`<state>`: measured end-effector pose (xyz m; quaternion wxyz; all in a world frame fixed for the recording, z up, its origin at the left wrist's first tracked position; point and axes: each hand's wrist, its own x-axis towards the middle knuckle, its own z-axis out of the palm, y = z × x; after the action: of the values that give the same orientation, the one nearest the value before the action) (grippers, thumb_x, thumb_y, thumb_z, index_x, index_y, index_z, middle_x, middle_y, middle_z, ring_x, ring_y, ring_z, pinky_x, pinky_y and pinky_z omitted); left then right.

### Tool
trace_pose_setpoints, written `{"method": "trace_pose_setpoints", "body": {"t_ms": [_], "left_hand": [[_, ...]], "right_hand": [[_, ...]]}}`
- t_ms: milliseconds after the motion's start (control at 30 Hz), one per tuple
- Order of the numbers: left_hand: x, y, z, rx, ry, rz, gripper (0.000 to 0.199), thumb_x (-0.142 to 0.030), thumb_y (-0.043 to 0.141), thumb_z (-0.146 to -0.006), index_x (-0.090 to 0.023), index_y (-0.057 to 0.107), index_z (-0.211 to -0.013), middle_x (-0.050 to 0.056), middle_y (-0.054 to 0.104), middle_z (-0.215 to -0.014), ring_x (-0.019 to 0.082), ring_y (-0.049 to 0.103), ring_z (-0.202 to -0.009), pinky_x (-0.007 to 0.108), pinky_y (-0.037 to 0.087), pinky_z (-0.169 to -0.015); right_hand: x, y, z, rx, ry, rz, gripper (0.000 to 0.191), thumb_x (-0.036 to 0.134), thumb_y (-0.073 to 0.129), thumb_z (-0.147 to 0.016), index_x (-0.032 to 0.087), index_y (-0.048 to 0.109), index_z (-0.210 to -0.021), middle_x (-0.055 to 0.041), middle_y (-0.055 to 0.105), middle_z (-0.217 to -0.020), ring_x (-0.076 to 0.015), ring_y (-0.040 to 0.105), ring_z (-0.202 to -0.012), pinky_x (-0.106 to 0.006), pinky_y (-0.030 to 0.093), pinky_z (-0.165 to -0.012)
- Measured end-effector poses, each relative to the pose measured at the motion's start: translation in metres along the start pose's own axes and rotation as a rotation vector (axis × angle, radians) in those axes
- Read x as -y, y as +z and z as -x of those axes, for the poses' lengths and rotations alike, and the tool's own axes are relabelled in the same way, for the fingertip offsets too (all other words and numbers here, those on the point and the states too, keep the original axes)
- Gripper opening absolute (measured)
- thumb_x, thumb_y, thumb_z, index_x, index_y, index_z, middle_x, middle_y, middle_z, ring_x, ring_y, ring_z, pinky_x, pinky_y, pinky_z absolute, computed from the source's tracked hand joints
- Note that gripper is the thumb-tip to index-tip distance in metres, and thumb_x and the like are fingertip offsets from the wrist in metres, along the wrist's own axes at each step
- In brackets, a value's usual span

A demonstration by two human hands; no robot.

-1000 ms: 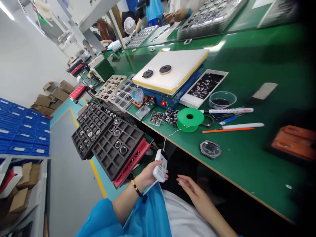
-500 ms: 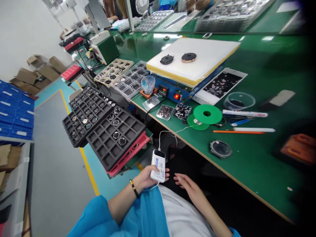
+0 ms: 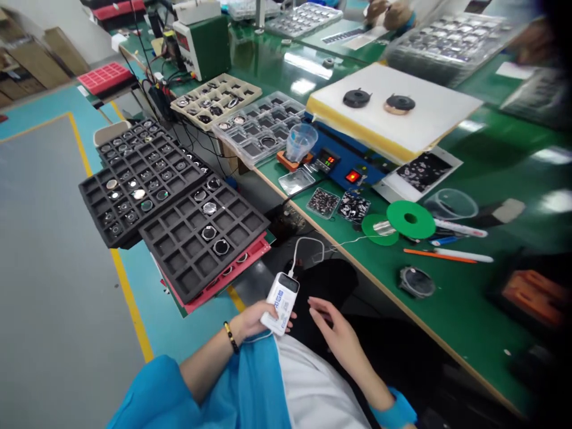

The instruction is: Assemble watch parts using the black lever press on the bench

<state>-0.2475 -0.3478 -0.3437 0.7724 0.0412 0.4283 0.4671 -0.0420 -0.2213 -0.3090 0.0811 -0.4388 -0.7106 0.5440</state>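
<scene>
A white power bank (image 3: 280, 302) with blue print lies in my left hand (image 3: 259, 317), thumb on its face and fingers wrapped behind it. A white cable (image 3: 295, 256) is plugged into its upper end, and another strand loops below it near my wrist. To the right of the power bank, my right hand (image 3: 336, 329) hovers over my lap with nothing in it, fingers bent a little and thumb apart. A round watch case (image 3: 416, 281) rests on the green bench (image 3: 451, 313), beyond my right hand.
Black foam trays (image 3: 179, 262) with watch parts stand at the left. A solder spool (image 3: 410, 219), pens (image 3: 447, 256) and small parts boxes (image 3: 323, 202) lie on the bench. Behind them, a blue heating plate (image 3: 348, 161) bears two round black parts. Another person's hands (image 3: 393, 15) show at the back.
The view has shifted, so the bench things sit farther right and the floor shows more. My left hand still grips the power bank, which leans more. My right hand has lifted slightly.
</scene>
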Motion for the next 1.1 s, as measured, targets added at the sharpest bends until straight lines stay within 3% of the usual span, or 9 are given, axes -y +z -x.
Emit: {"method": "trace_pose_setpoints", "body": {"t_ms": [100,200,300,433,567,700,800,900,1100], "left_hand": [[-0.011,-0.009,0.001,-0.028,-0.041,-0.234,0.040,-0.023,0.068,-0.056,-0.013,0.074,-0.095,0.011,0.073,-0.084,0.027,0.068,-0.077,0.036,0.054,-0.073],[-0.019,-0.012,0.001,-0.068,-0.024,-0.457,0.014,-0.019,0.076,-0.057,-0.018,0.070,-0.070,0.004,0.064,-0.065,0.029,0.065,-0.078,0.034,0.050,-0.072],[-0.021,-0.006,0.000,-0.092,0.023,-0.573,0.016,-0.018,0.080,-0.057,-0.022,0.064,-0.059,0.002,0.056,-0.058,0.033,0.064,-0.083,0.037,0.049,-0.078],[-0.020,0.005,0.005,-0.076,0.088,-0.562,0.022,-0.019,0.084,-0.053,-0.025,0.065,-0.060,-0.001,0.052,-0.054,0.030,0.062,-0.075,0.040,0.050,-0.080],[-0.019,0.000,0.011,-0.011,0.133,-0.394,0.036,-0.025,0.097,-0.049,-0.025,0.077,-0.079,0.001,0.071,-0.077,0.026,0.064,-0.080,0.035,0.051,-0.083],[-0.018,-0.025,0.004,0.016,0.139,-0.067,0.041,-0.040,0.095,-0.068,-0.017,0.080,-0.098,0.011,0.077,-0.106,0.028,0.071,-0.100,0.035,0.053,-0.093],[-0.022,-0.044,-0.007,-0.091,0.196,0.246,0.037,-0.046,0.078,-0.090,-0.016,0.076,-0.111,0.017,0.073,-0.127,0.027,0.070,-0.116,0.038,0.054,-0.102],[-0.031,-0.054,-0.018,-0.241,0.305,0.522,0.028,-0.039,0.067,-0.099,-0.017,0.072,-0.116,0.016,0.066,-0.140,0.024,0.065,-0.130,0.036,0.052,-0.112],[-0.046,-0.045,-0.037,-0.468,0.435,0.878,0.028,-0.036,0.064,-0.100,-0.015,0.068,-0.118,0.016,0.072,-0.123,0.024,0.070,-0.123,0.035,0.060,-0.107]], "right_hand": [[0.024,-0.004,-0.008,0.067,-0.352,0.353,0.044,0.045,0.056,-0.103,0.027,0.060,-0.142,-0.0104,0.056,-0.153,-0.0304,0.052,-0.145,-0.055,0.042,-0.125],[0.036,-0.005,-0.021,0.265,-0.569,0.610,0.057,0.030,0.066,-0.097,0.029,0.053,-0.152,-0.0070,0.046,-0.164,-0.0320,0.040,-0.154,-0.057,0.036,-0.129],[0.039,-0.007,-0.038,0.392,-0.606,0.736,0.067,0.021,0.071,-0.091,0.029,0.051,-0.154,-0.0079,0.051,-0.159,-0.0332,0.046,-0.149,-0.058,0.038,-0.128],[0.047,-0.011,-0.055,0.511,-0.601,0.797,0.044,0.018,0.071,-0.091,0.029,0.064,-0.133,-0.0065,0.068,-0.130,-0.0305,0.064,-0.125,-0.057,0.044,-0.122],[0.053,-0.020,-0.059,0.625,-0.536,0.888,0.020,0.022,0.074,-0.092,0.026,0.066,-0.110,-0.0046,0.070,-0.108,-0.0292,0.068,-0.103,-0.046,0.059,-0.091],[0.039,-0.034,-0.056,0.563,-0.412,0.815,0.020,0.033,0.067,-0.099,0.026,0.063,-0.118,-0.0055,0.068,-0.112,-0.0277,0.068,-0.105,-0.041,0.057,-0.089],[0.020,-0.044,-0.055,0.457,-0.270,0.704,0.025,0.044,0.059,-0.102,0.026,0.063,-0.118,-0.0077,0.068,-0.116,-0.0286,0.068,-0.108,-0.041,0.056,-0.092],[0.003,-0.050,-0.056,0.323,-0.091,0.589,0.037,0.056,0.053,-0.102,0.024,0.061,-0.121,-0.0100,0.069,-0.120,-0.0305,0.069,-0.110,-0.044,0.055,-0.095],[-0.010,-0.049,-0.070,0.170,0.179,0.323,0.046,0.065,0.052,-0.097,0.023,0.062,-0.113,-0.0106,0.074,-0.120,-0.0321,0.069,-0.117,-0.045,0.053,-0.103]]}}
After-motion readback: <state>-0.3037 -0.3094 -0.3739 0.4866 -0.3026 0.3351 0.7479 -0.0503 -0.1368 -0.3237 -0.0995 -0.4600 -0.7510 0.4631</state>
